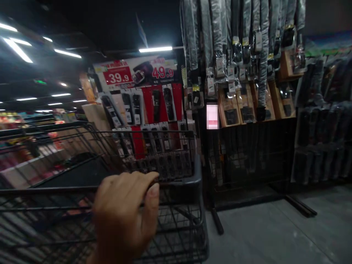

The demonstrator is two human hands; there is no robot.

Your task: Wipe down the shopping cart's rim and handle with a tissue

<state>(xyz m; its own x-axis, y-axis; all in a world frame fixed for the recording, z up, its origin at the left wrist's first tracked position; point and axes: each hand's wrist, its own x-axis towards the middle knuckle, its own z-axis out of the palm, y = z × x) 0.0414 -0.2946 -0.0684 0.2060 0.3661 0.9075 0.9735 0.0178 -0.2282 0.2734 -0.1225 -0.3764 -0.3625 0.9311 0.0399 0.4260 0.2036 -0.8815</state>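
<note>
Palm down, the left hand (122,209) is curled around the cart rail (55,191).

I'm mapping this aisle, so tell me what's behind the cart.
Behind the cart, dark packages hang in rows under a price sign. What stands lower can't be made out, mostly covered by the cart and left hand.

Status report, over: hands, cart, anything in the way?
Left hand gripping the shopping cart. Right hand out of view. Display rack beyond the cart; can't tell whether it blocks the way.
</note>
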